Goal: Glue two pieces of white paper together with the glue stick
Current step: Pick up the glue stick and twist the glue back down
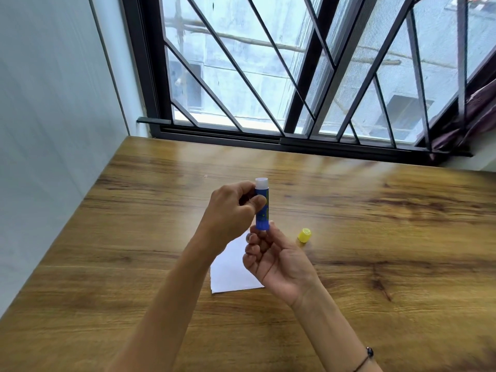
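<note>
A blue glue stick (262,210) stands upright in the air above the table, uncapped, its white top showing. My left hand (230,210) grips its barrel between thumb and fingers. My right hand (276,256) is below it, fingertips pinching the stick's bottom end. The yellow cap (304,235) lies on the table just right of my hands. White paper (230,272) lies flat on the table beneath my hands, partly hidden by them; I cannot tell whether it is one sheet or two.
The wooden table (375,237) stretches wide to the right and left. A barred window (295,76) runs along its far edge, a white wall (53,130) along the left. A bracelet (365,358) is on my right wrist.
</note>
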